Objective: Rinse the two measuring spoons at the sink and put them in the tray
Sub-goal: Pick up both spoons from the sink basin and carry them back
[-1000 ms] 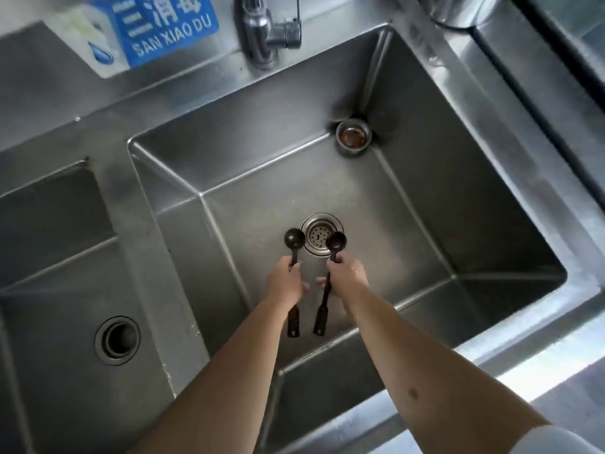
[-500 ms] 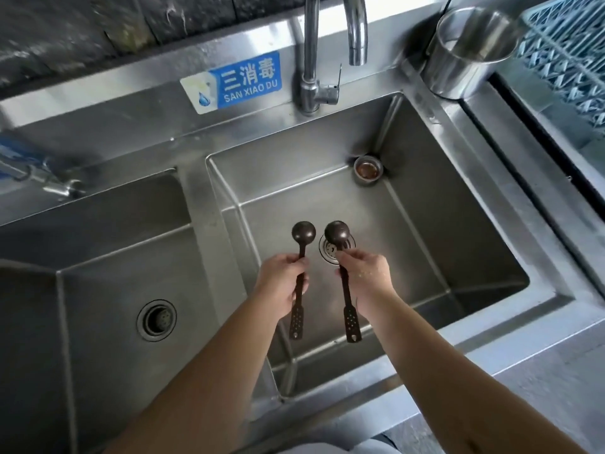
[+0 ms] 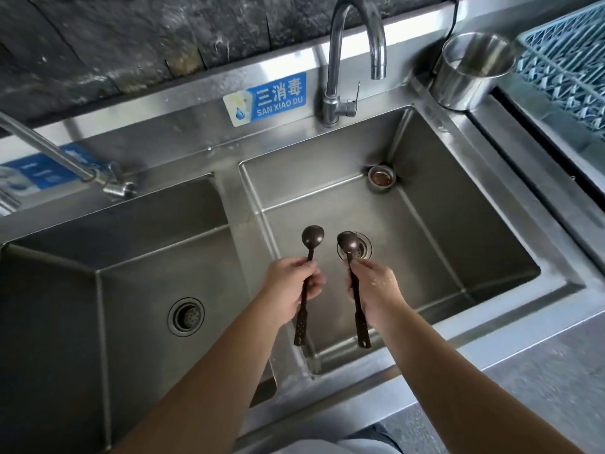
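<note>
Two dark brown measuring spoons with perforated handle ends are held over the right sink basin (image 3: 458,231). My left hand (image 3: 289,286) grips the left spoon (image 3: 311,235) at mid-handle, bowl pointing away. My right hand (image 3: 373,288) grips the right spoon (image 3: 347,242) the same way, its bowl above the drain (image 3: 361,249). The spoons are parallel and apart. The faucet (image 3: 355,44) arches above the basin's back edge, with no water running. A blue lattice tray (image 3: 569,57) sits at the far right.
A second basin (image 3: 114,290) with its own drain lies to the left, with another tap (image 3: 65,158) over it. A steel cup (image 3: 471,70) stands on the counter between faucet and tray. A small overflow fitting (image 3: 381,178) sits in the right basin's back corner.
The view has tilted up and shifted, bringing the faucet, steel cup and tray into sight. Both hands still hold the spoons, now a little further apart and higher above the drain.
</note>
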{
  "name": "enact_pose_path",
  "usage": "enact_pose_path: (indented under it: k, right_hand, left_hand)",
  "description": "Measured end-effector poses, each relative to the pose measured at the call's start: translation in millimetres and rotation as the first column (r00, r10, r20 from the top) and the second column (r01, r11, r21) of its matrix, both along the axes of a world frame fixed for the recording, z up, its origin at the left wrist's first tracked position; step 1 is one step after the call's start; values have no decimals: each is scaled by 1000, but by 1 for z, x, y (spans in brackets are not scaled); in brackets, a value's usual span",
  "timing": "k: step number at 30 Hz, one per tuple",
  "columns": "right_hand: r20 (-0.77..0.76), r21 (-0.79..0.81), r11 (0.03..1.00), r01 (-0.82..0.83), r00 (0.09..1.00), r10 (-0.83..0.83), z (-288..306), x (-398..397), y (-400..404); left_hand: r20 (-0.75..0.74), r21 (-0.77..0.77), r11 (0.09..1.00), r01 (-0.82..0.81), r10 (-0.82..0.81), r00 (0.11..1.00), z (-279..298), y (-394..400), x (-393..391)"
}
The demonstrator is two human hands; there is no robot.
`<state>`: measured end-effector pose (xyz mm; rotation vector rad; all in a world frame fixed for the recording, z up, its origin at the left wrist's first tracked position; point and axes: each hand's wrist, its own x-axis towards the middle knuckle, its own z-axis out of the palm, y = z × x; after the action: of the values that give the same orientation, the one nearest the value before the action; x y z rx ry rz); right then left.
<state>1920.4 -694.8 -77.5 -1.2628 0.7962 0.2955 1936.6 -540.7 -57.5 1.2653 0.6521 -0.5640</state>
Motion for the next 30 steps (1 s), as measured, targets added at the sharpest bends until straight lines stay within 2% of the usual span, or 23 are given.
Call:
enact_pose_path:
  k: [3, 6, 12, 17, 20, 25, 30]
  right_hand:
    - [21, 152, 987, 51, 998, -54, 8, -24, 10]
    - [82, 210, 976, 66, 993, -85, 24, -56, 21]
    - [158, 116, 984, 136, 975, -154, 60, -145, 60]
    - [233, 90, 955, 283, 926, -296, 79, -226, 89]
    - [272, 38, 939, 342, 901, -339, 88, -270, 97]
    - [349, -18, 863, 504, 812, -467, 103, -343, 96]
    - [388, -34, 753, 657, 703, -596, 118, -432, 83]
  left_hand:
    - [-9, -38, 999, -30, 30, 1000, 15, 12, -15]
    - [19, -110, 993, 35, -33, 999, 30, 27, -37]
    - [101, -162, 944, 289, -275, 956, 53, 67, -102]
    - [113, -90, 879, 468, -458, 882, 74, 86, -163]
    - [173, 0, 821, 571, -562, 809, 84, 84, -194]
    - [297, 136, 679, 721, -722, 624, 99, 59, -242]
    - [305, 231, 453, 861, -874, 378, 107, 18, -307]
